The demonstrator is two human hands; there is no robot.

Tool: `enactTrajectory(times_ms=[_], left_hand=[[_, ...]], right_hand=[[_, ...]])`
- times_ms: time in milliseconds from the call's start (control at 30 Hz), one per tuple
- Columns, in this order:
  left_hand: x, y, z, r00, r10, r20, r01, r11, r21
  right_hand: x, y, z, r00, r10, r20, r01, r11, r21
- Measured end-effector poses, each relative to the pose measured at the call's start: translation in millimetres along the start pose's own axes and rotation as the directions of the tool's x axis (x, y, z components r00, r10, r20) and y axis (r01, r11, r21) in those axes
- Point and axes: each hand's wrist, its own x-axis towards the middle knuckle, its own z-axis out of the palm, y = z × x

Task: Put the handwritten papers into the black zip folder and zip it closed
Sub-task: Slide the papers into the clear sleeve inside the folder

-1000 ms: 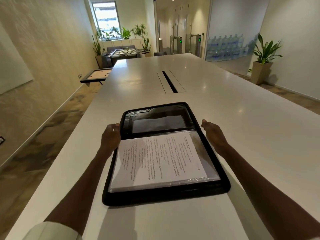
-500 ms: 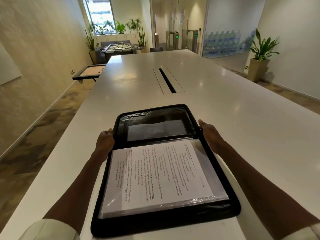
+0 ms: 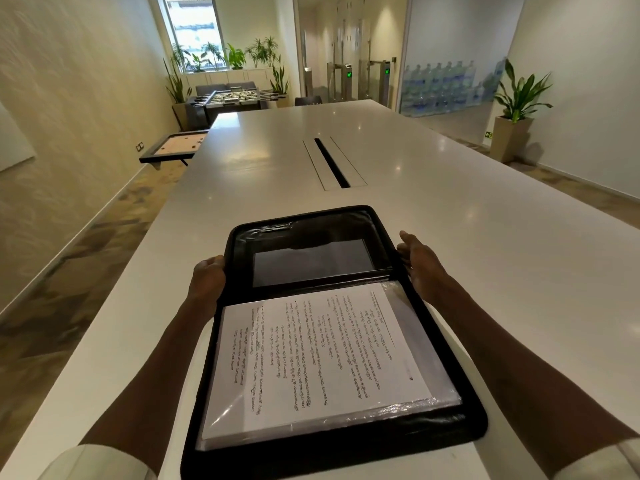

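Long and white, the desk (image 3: 450,209) runs down a bright office room toward potted plants, a foosball table and turnstile gates. At its near end a black zip folder (image 3: 332,441) lies open, its front edge overhanging the desk edge slightly. The handwritten papers (image 3: 311,355) already rest in the near half, on top of a clear plastic sleeve, text running sideways to the viewer. The far half shows a dark pocket with a clear window.

A person stands over it, both forearms reaching in. The left hand (image 3: 207,278) grips the folder's left edge near the hinge, fingers curled out of sight around the rim. The right hand (image 3: 420,263) presses against the right edge of the far half, fingers held straight and close together. Holding both sides this way looks like preparation to fold the far cover toward the papers before zipping.

Compared with half a second ago, the folder sits closer to the person, and the hands keep the same grip on its sides.
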Motion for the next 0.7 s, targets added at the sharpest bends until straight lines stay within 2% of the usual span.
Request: enactTrajectory(times_ms=[133, 333, 500, 700], left_hand=[[-1, 5, -2, 0.999, 0.018, -0.026, -0.019, 0.998, -0.054], [-9, 14, -5, 0.995, 0.082, -0.052, -0.089, 0.984, -0.152], [-19, 19, -12, 0.996, 0.079, -0.045, -0.088, 0.964, -0.251], [-30, 31, -17, 0.996, 0.063, -0.065, -0.082, 0.934, -0.347]], right_hand=[[0, -7, -1, 1.0, -0.019, -0.017, 0.021, 0.994, 0.108], [-5, -16, 0, 0.998, -0.05, -0.025, 0.054, 0.986, 0.155], [-13, -22, -4, 0.997, -0.078, -0.001, 0.076, 0.975, 0.21], [-29, -36, -7, 0.987, -0.158, 0.017, 0.153, 0.976, 0.155]])
